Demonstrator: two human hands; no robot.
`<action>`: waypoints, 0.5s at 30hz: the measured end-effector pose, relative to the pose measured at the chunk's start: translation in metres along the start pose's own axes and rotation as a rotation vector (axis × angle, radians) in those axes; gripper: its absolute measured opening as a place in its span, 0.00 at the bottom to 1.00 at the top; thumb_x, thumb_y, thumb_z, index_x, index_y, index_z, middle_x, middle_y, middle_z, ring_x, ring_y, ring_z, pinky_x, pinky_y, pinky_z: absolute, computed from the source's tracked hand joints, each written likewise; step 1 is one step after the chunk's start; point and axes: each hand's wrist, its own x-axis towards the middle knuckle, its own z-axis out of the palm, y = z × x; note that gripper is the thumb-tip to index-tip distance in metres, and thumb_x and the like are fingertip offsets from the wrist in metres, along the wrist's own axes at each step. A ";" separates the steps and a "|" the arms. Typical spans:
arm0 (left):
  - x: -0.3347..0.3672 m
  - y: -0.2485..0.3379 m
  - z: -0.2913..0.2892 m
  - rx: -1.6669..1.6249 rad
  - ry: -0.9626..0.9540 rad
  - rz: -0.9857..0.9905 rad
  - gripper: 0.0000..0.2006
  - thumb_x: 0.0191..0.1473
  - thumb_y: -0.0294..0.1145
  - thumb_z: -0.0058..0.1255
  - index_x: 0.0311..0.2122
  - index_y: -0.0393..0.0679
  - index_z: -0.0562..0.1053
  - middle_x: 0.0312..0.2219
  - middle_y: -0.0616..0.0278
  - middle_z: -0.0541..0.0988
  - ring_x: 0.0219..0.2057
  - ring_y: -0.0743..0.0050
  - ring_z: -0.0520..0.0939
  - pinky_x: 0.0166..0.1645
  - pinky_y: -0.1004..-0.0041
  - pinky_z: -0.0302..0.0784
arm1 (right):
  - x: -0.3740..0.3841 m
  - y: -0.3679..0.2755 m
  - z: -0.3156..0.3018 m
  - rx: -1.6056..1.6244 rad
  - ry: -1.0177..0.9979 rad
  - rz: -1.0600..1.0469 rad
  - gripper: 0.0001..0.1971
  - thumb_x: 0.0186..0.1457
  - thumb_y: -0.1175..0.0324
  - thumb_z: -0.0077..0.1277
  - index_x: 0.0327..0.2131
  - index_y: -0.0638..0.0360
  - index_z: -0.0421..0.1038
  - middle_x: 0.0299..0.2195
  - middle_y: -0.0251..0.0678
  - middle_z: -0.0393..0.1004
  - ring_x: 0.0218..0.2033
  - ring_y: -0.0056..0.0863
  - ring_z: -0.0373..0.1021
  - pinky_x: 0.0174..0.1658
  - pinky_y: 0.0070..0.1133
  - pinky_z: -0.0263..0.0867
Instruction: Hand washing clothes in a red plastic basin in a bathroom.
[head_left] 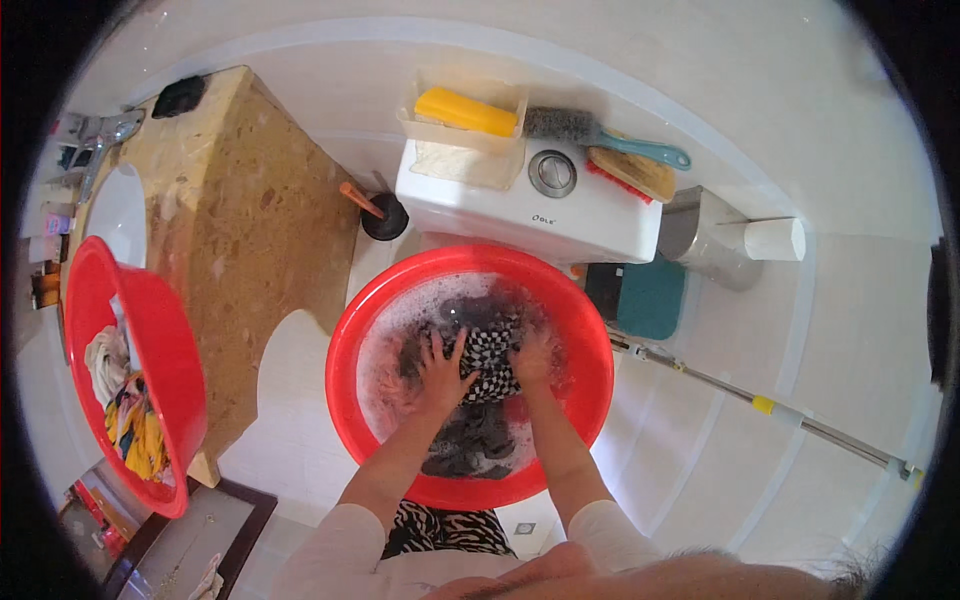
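A large red basin (345, 425) in front of me holds foamy water with dark laundry in it. A black-and-white checkered cloth (492, 362) lies bunched in its middle, and a dark grey cloth (468, 438) lies nearer to me. My left hand (441, 376) presses on the left edge of the checkered cloth, its fingers spread. At that cloth's right edge is my right hand (534, 358), partly in the suds. Its fingers are blurred and partly hidden, so their grip does not show.
A white toilet tank (470, 205) stands behind the basin, bearing a blue-handled brush (640, 147) and a yellow object (465, 111) in a clear container. Another red basin (180, 340) with clothes sits left by a stone counter (265, 190). A plunger (384, 216) and metal pole (730, 387) flank the basin.
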 end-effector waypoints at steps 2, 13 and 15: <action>0.008 0.018 0.017 0.140 -0.108 0.019 0.41 0.45 0.48 0.58 0.63 0.60 0.51 0.61 0.41 0.49 0.60 0.33 0.51 0.57 0.39 0.56 | 0.000 0.015 -0.003 0.075 0.104 0.023 0.34 0.40 0.64 0.59 0.54 0.50 0.59 0.57 0.49 0.54 0.56 0.57 0.50 0.58 0.44 0.47; 0.058 -0.038 0.096 -0.008 -0.143 -0.206 0.34 0.46 0.45 0.57 0.57 0.51 0.58 0.54 0.42 0.58 0.52 0.36 0.61 0.50 0.44 0.63 | -0.075 -0.056 0.017 0.073 -0.184 -0.191 0.26 0.35 0.58 0.62 0.40 0.57 0.71 0.45 0.55 0.64 0.44 0.55 0.62 0.49 0.43 0.58; 0.064 -0.035 0.101 -0.035 -0.145 -0.203 0.32 0.46 0.45 0.57 0.55 0.49 0.59 0.53 0.43 0.59 0.51 0.36 0.63 0.49 0.45 0.64 | -0.050 -0.044 0.032 0.170 -0.142 -0.145 0.26 0.36 0.55 0.61 0.40 0.57 0.71 0.40 0.55 0.69 0.39 0.55 0.67 0.44 0.42 0.63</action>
